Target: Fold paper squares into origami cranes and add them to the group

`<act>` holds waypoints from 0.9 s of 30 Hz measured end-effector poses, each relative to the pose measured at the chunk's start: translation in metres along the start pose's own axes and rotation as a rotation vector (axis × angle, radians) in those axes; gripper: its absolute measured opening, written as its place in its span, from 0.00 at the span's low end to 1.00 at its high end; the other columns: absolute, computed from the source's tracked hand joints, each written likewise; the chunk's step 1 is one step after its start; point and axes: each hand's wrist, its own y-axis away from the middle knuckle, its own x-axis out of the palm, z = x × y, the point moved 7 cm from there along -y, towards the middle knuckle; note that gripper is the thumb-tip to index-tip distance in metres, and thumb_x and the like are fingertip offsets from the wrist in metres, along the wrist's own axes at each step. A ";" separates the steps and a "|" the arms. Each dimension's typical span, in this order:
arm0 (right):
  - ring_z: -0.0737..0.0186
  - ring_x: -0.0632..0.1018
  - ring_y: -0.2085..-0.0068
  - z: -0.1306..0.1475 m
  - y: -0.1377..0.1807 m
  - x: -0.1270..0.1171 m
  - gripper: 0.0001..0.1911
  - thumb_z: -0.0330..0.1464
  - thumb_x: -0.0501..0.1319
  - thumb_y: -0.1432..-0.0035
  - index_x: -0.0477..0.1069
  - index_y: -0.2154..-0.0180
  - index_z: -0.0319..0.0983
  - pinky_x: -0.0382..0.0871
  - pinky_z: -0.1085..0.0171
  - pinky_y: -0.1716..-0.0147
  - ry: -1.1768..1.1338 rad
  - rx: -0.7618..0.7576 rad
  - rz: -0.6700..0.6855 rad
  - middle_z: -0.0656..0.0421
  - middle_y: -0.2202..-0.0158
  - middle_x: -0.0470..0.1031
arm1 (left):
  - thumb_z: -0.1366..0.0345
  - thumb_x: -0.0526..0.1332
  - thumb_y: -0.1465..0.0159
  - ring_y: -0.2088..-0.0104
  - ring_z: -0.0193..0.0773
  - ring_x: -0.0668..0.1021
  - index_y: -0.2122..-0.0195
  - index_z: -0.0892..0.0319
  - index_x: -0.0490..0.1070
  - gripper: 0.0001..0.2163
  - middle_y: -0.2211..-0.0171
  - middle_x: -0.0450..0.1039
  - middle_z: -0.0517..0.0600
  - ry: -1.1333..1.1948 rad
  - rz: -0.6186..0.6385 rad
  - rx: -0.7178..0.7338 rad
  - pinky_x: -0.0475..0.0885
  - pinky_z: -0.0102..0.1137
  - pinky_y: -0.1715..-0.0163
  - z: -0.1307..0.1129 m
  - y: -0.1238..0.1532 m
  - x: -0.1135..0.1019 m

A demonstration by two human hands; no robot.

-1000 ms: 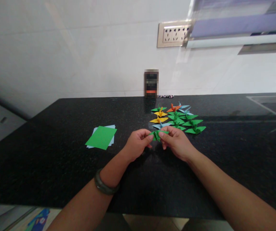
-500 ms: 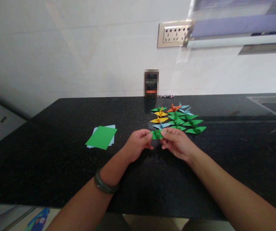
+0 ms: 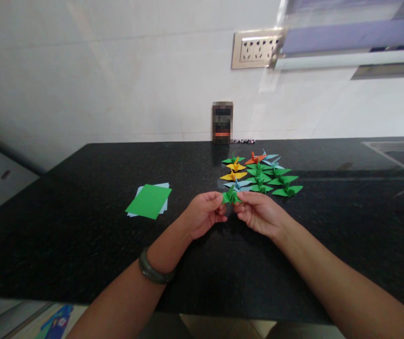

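Between my two hands a green paper crane (image 3: pixel 231 196) is pinched by its wings, held just above the black countertop. My left hand (image 3: pixel 205 214) grips one wing between thumb and fingers; a dark bangle circles that wrist. The other wing is in the closed fingers of my right hand (image 3: pixel 260 212). Right behind the held crane lies a light blue crane (image 3: pixel 239 185). Several more folded cranes stand in rows there, among them a yellow crane (image 3: pixel 234 176), an orange crane (image 3: pixel 254 158) and a green crane (image 3: pixel 288 190).
To the left lies a small stack of square paper, a green sheet (image 3: pixel 148 201) on top of light blue ones. A blurred-out phone-like object (image 3: pixel 222 122) leans against the wall, with a beaded strap (image 3: pixel 243 141) beside it. A socket panel (image 3: pixel 256 49) is above.
Both hands keep hold of the green crane. Its middle now shows a raised point where it looked flatter before. My fingers have shifted slightly.
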 end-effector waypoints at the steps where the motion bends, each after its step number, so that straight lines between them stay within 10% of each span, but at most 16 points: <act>1: 0.75 0.70 0.82 0.000 0.000 0.000 0.03 0.27 0.62 0.52 0.69 0.76 0.35 0.72 0.75 0.80 -0.008 0.009 0.002 0.63 0.81 0.68 | 0.61 0.65 0.49 0.80 0.25 0.67 0.76 0.64 0.65 0.12 0.81 0.61 0.44 0.000 0.001 -0.002 0.67 0.23 0.78 0.000 0.000 0.000; 21: 0.77 0.69 0.85 0.010 0.008 -0.002 0.06 0.22 0.58 0.48 0.69 0.76 0.32 0.71 0.76 0.84 0.030 -0.006 -0.111 0.62 0.82 0.70 | 0.63 0.65 0.49 0.80 0.26 0.66 0.77 0.63 0.62 0.12 0.82 0.60 0.43 0.010 -0.068 0.019 0.66 0.23 0.79 -0.009 0.003 -0.006; 27: 0.78 0.64 0.86 0.038 0.013 -0.023 0.07 0.24 0.60 0.51 0.66 0.79 0.34 0.67 0.77 0.88 0.040 -0.185 -0.249 0.65 0.84 0.65 | 0.71 0.53 0.40 0.84 0.22 0.61 0.77 0.61 0.57 0.08 0.82 0.56 0.41 -0.361 -0.414 0.073 0.61 0.21 0.81 -0.058 -0.016 -0.044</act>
